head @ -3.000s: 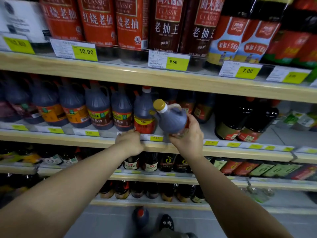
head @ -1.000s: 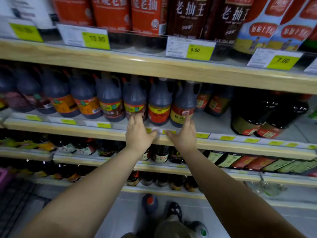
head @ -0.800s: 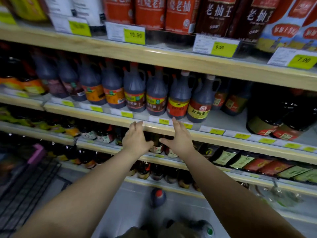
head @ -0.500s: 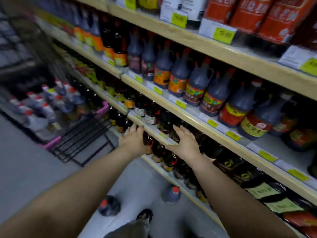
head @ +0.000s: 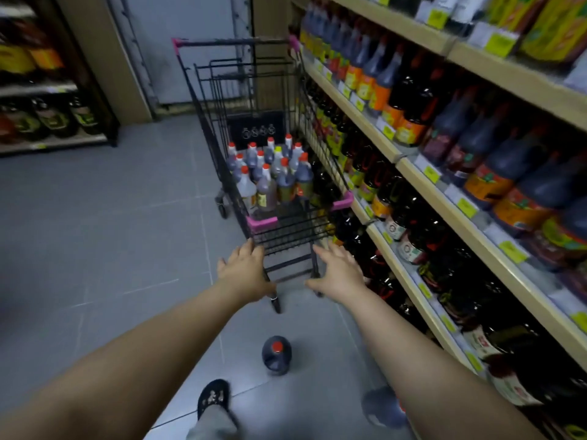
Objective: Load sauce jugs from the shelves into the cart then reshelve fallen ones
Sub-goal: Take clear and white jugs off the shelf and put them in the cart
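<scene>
A black wire cart (head: 297, 231) with pink corner guards stands in the aisle ahead, with several dark sauce jugs (head: 273, 173) with red and white caps upright in its basket. My left hand (head: 243, 271) and my right hand (head: 338, 271) reach toward its near end, fingers spread, holding nothing. A dark jug with a red cap (head: 276, 355) stands on the floor just in front of my foot. Another dark jug (head: 382, 409) sits on the floor under my right forearm, partly hidden. Rows of sauce jugs (head: 489, 166) fill the shelves on the right.
The wooden shelving (head: 409, 160) runs along the right side, close beside the cart. Grey tiled floor (head: 104, 217) spreads out to the left. Another shelf unit with bottles (head: 47, 115) stands at the far left, and a wall at the aisle's end.
The jug held in my right hand three seconds ago went onto the shelf. Both hands left the shelf edge and my view swung left to the cart; my hands now reach toward it.
</scene>
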